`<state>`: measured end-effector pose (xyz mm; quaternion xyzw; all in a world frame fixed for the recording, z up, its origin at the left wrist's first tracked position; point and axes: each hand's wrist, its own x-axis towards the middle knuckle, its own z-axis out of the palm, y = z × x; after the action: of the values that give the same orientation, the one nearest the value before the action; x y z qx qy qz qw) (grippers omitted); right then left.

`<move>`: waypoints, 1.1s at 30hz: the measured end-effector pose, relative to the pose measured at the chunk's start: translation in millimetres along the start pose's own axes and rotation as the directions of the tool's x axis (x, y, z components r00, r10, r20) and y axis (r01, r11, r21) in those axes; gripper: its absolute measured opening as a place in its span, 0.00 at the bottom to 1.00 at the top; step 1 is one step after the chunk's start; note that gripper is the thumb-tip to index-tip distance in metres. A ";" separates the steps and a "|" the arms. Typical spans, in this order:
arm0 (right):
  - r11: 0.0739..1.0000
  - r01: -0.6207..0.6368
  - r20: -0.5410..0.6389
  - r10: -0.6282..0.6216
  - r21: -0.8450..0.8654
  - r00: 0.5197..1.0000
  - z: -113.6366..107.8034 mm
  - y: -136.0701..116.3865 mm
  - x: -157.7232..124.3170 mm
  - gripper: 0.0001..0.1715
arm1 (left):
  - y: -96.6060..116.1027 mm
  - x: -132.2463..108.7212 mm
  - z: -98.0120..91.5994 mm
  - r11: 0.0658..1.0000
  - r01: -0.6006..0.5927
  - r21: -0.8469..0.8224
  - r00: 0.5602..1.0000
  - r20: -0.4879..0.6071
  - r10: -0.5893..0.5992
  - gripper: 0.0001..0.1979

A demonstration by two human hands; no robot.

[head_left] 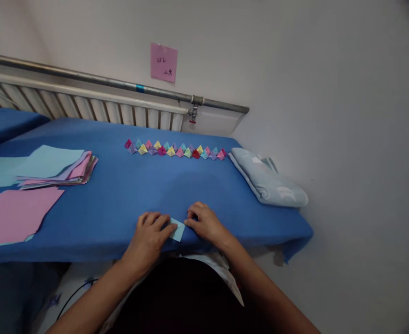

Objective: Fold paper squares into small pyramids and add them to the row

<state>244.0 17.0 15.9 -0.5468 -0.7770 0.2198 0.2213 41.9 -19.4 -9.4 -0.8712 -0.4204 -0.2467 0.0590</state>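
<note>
A small folded piece of light blue paper (178, 231) lies at the front edge of the blue-covered table, between my two hands. My left hand (149, 235) holds it down from the left, thumb on its face and fingers bent over its left part, which they hide. From the right, my right hand (206, 225) pinches at its right corner with thumb and forefinger, the other fingers curled. Farther back, several small folded paper pieces (170, 151) in pink, yellow, purple, blue and red stand in two close rows.
Stacked coloured sheets (54, 161) and pink sheets (16, 215) lie on the left of the blue cloth (121, 195). A folded light blue blanket (269, 178) rests at the right end. Behind are a radiator (114, 112), a pipe (107, 83) and a pink note (163, 62) on the wall.
</note>
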 end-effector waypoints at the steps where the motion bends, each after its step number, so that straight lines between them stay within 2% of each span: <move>1: 1.000 0.007 -0.004 -0.007 -0.003 1.000 -1.4 1.1 0.1 0.11 | -0.9 -0.5 0.8 0.999 -0.042 -0.007 0.999 -0.002 0.042 0.21; 5: 1.000 0.024 -0.060 -0.024 -0.009 0.998 1.4 -1.3 -5.4 0.07 | 0.6 -5.0 4.7 0.994 -0.102 0.026 0.995 0.000 0.102 0.22; 7: 0.994 0.111 -0.100 -0.111 -0.003 0.989 7.5 -7.1 -13.7 0.05 | 4.1 -7.1 5.2 0.995 -0.089 0.053 0.996 0.018 0.088 0.22; 10: 0.957 0.284 -0.049 -0.287 -0.057 0.957 15.9 -17.4 -31.5 0.14 | 9.4 -8.3 3.4 0.994 -0.057 0.094 0.997 0.064 0.051 0.21; 15: 0.933 0.243 0.024 -0.246 -0.265 0.969 17.4 -20.4 -52.7 0.20 | 11.9 -14.9 2.7 0.990 -0.051 0.132 0.997 0.065 0.042 0.22; 21: 0.925 0.248 0.026 -0.251 -0.286 0.968 14.8 -14.1 -54.1 0.20 | 11.8 -32.5 -1.0 0.986 -0.038 0.161 0.999 0.026 0.035 0.26; 23: 0.926 0.252 0.020 -0.257 -0.281 0.966 15.0 -14.1 -53.9 0.19 | 10.5 -25.4 -9.3 0.992 -0.016 0.125 0.998 0.056 0.009 0.24; 25: 0.925 0.257 0.010 -0.265 -0.281 0.964 15.3 -14.1 -53.9 0.19 | 7.0 -6.5 -18.6 0.998 0.026 0.055 0.990 0.138 -0.034 0.18; 27: 0.922 0.262 0.001 -0.273 -0.284 0.962 15.5 -13.6 -53.8 0.19 | 1.5 20.5 -24.9 0.997 0.076 -0.013 0.966 0.247 -0.070 0.15; 29: 0.920 0.270 -0.006 -0.284 -0.284 0.959 15.4 -12.8 -53.5 0.19 | -4.6 48.4 -26.3 0.986 0.088 -0.144 0.929 0.369 -0.029 0.15; 31: 0.918 0.283 -0.007 -0.296 -0.277 0.955 14.5 -12.2 -53.3 0.20 | -9.5 70.2 -24.4 0.967 0.131 -0.218 0.839 0.544 0.009 0.13; 33: 0.921 0.292 -0.008 -0.304 -0.259 0.953 13.2 -11.5 -53.0 0.20 | -12.0 83.3 -22.7 0.958 0.149 -0.247 0.777 0.629 0.041 0.12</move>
<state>243.7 -38.0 6.5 -0.4511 -0.8673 0.0687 0.1988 67.8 39.8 49.0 -0.8900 -0.4013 -0.0015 -0.2165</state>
